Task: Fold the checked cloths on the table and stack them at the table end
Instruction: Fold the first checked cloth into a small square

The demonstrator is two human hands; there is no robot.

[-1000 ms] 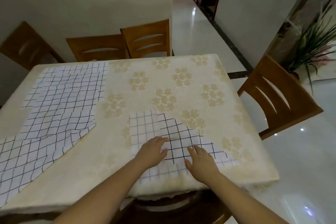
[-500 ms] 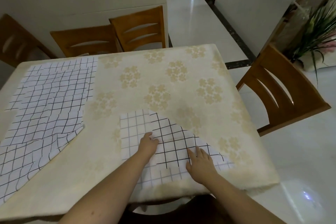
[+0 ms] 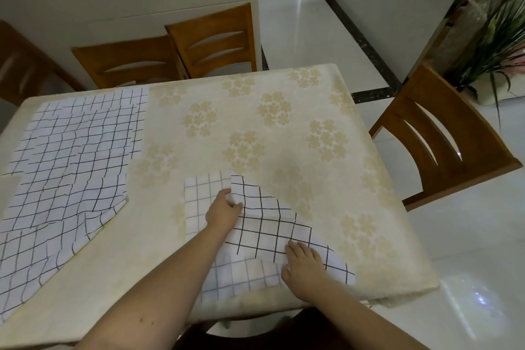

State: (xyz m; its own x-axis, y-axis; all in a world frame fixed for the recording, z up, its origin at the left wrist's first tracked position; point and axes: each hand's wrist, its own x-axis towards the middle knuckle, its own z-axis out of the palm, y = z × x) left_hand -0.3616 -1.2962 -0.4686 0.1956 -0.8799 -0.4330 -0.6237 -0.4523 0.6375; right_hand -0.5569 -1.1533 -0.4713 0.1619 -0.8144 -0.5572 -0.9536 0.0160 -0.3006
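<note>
1. Handling the near checked cloth [image 3: 270, 224] calls for a light touch: it is judged thin, soft and nearly weightless, and it shows no stiffness where its upper layer bends
2. Location: this cloth lies partly folded at the near right part of the table [image 3: 284, 128], its bold-grid layer turned over a finer-grid layer, with one corner close to the table's right edge
3. Left hand [image 3: 224, 212]: fingers curled round the raised edge of the bold-grid layer, grasping it at the fold's far corner
4. Right hand [image 3: 305, 263]: laid on the cloth near its front edge, fingers mostly extended and pressing down; whether any fabric is pinched under it cannot be told
5. Grip advice: take hold at corners or along a hem, never mid-panel, since the weave will sag and wrinkle between holds; it may also slide on the smooth floral tablecloth [image 3: 326, 136], so anchor one side while the other is drawn over
6. Remaining stock: the spread checked cloths [image 3: 71, 165] lie at the left, overlapping and not yet folded
</note>
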